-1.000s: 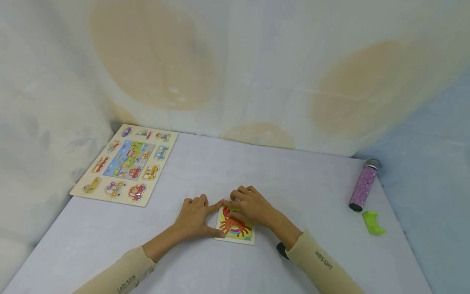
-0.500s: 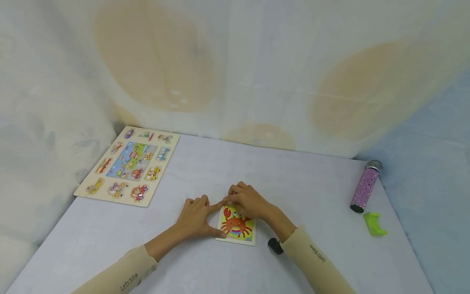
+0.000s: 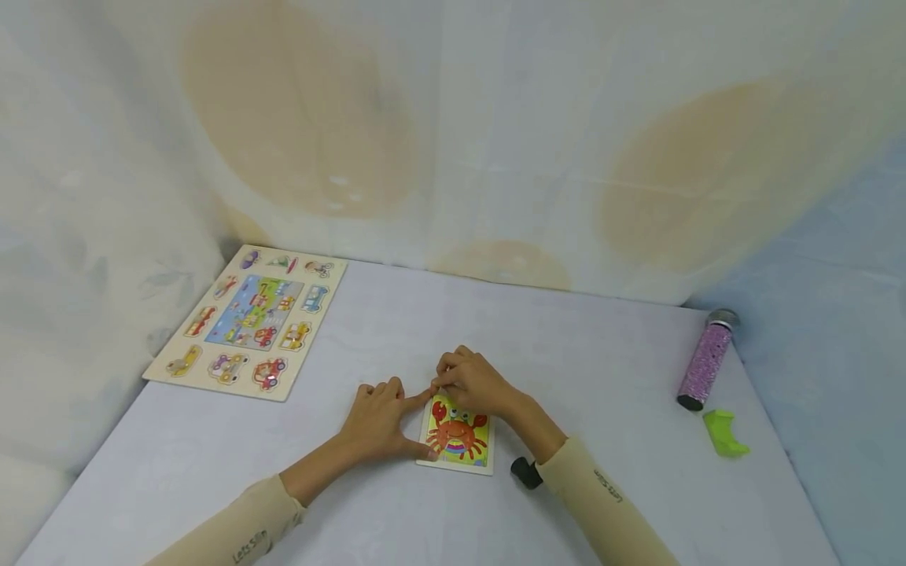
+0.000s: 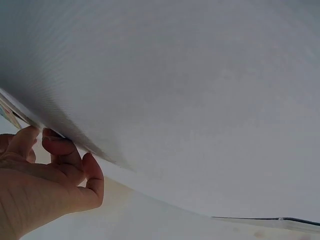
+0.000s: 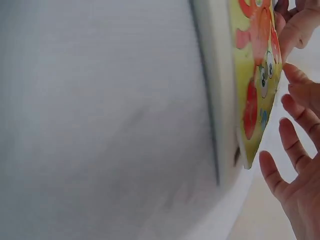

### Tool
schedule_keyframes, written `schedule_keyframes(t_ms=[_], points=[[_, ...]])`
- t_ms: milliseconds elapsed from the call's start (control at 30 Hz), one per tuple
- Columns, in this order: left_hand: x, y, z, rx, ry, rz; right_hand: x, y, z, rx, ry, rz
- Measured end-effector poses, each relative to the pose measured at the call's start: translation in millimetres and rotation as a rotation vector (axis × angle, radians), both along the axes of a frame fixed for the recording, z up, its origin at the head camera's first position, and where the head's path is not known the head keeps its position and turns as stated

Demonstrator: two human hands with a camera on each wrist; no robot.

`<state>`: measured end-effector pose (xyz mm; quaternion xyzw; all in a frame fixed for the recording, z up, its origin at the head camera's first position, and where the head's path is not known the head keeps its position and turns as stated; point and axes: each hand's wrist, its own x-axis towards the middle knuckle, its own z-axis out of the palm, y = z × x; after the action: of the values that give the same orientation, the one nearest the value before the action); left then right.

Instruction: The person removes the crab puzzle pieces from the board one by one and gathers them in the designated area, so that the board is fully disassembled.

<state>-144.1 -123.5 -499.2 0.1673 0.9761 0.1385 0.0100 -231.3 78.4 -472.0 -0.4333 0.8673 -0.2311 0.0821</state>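
Observation:
A small crab puzzle (image 3: 456,440), with a red crab on yellow in a pale frame, lies on the white-covered table. My left hand (image 3: 375,424) spans its left side, thumb at the lower-left edge and index finger reaching the upper-left corner. The right hand (image 3: 477,384) pinches at the top edge with curled fingers, close to the left index fingertip. In the right wrist view, a yellow puzzle piece (image 5: 252,110) has one corner raised above the frame, and the right hand's thumb and index finger meet at its far edge. The left wrist view shows mostly tablecloth.
A wooden vehicle puzzle board (image 3: 272,385) lies at the back left. A purple glitter microphone (image 3: 705,363) and a green curved block (image 3: 723,434) lie at the right. One black object (image 3: 525,473) sits beside the right sleeve. Cloth walls border the table.
My right hand has drawn back from over the crab to the puzzle's top edge, uncovering its eyes and claws. The left hand stays in place. More of the black object shows by the sleeve.

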Motion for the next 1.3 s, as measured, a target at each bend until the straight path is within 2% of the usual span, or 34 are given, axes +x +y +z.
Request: schedule_keyframes(t_ms=[133,267,400,500,600,700,800,1000,1300], points=[[2.2,-0.2,0.2,-0.010,0.024,-0.004,0.4,1,-4.6,-0.013,-0.031,-0.007],[8.3,2.1,3.0,-0.010,0.116,-0.037,0.5,2,-8.6,-0.018,-0.015,-0.007],[15.7,9.9,4.4,-0.048,0.237,-0.132,0.5,3,-9.9,-0.024,-0.006,-0.008],[20.0,19.1,2.7,-0.131,0.271,-0.211,0.7,3,-9.9,-0.027,-0.020,-0.012],[22.8,27.5,-1.2,-0.205,0.245,-0.244,1.0,3,-9.8,-0.028,-0.031,-0.014],[24.0,32.1,-5.4,-0.228,0.213,-0.236,0.9,2,-9.8,-0.030,-0.034,-0.010],[23.4,33.8,-5.6,-0.232,0.205,-0.231,0.1,2,-9.1,-0.028,-0.025,-0.010],[21.4,34.4,0.8,-0.223,0.160,-0.233,-0.5,2,-8.9,-0.028,-0.032,-0.015],[17.1,33.3,6.3,-0.198,0.121,-0.227,-1.0,7,-3.1,-0.009,-0.068,-0.024]])
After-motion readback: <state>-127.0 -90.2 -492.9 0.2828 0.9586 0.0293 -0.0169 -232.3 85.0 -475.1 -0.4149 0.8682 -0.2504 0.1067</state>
